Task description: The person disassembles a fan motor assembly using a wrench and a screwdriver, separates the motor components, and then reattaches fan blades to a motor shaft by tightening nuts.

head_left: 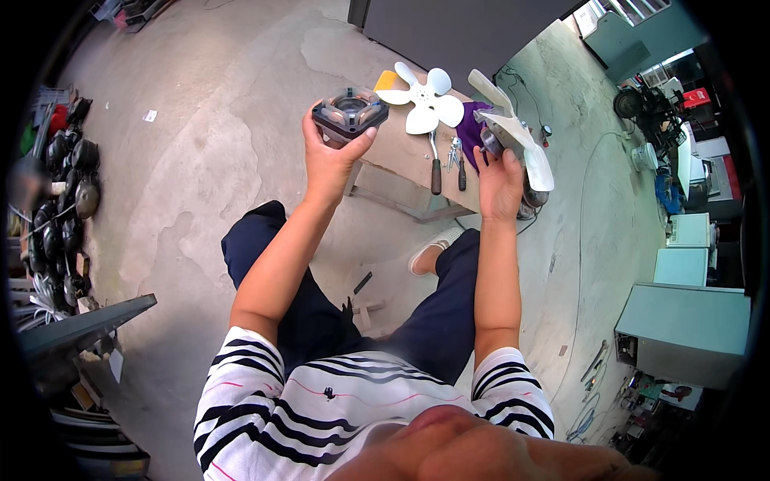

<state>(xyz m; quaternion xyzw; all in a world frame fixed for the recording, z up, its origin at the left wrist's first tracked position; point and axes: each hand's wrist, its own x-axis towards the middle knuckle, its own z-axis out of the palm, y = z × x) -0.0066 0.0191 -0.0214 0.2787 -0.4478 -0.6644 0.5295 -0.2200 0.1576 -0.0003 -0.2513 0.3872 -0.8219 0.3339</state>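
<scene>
My left hand (pixel 330 164) is closed round a motor stator (pixel 350 112), a dark square frame with coil windings and a round opening, raised over the left end of a small wooden bench (pixel 389 178). At the bench's right end, my right hand (pixel 502 183) is closed on a fan motor part (pixel 491 143), a greyish piece with white fan blades (pixel 536 156) on it; my fingers partly hide it. Between my hands a second white fan blade (pixel 423 96) lies flat. Nearer me lie a dark-handled screwdriver (pixel 435 172), a smaller tool (pixel 462 172) and several small metal pieces (pixel 452 152).
A purple cloth (pixel 472 124) and a yellow object (pixel 386 81) lie on the bench. Beyond it stands a large grey cabinet (pixel 461 32). Dark rounded parts (pixel 60 200) are piled along the left. Pale appliances (pixel 686 325) and machinery (pixel 642 103) line the right side.
</scene>
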